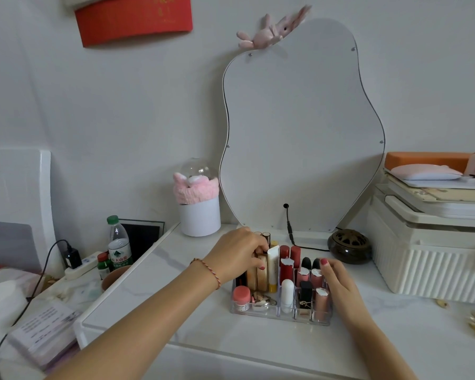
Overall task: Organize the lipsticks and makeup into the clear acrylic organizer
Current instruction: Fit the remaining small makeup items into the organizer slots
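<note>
Clear acrylic organizer (261, 311) risks toppling its crowded upright lipsticks (287, 270) if the left hand (237, 253), fingers pinched on a gold-beige compact (261, 272) at nine o'clock, jerks while the right hand (337, 283) lies loosely curled, grasping nothing, at three o'clock.

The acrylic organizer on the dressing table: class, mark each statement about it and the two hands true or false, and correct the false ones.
1. The clear acrylic organizer stands on the white table in front of the mirror. True.
2. The organizer is empty. False: it holds lipsticks, a white tube and a small pink-lidded jar.
3. The left hand reaches into the organizer's left side. True.
4. The right hand holds the water bottle. False: it rests at the organizer's right edge; the bottle stands far left.
5. The pink-lidded jar sits in a front left compartment. True.
</note>
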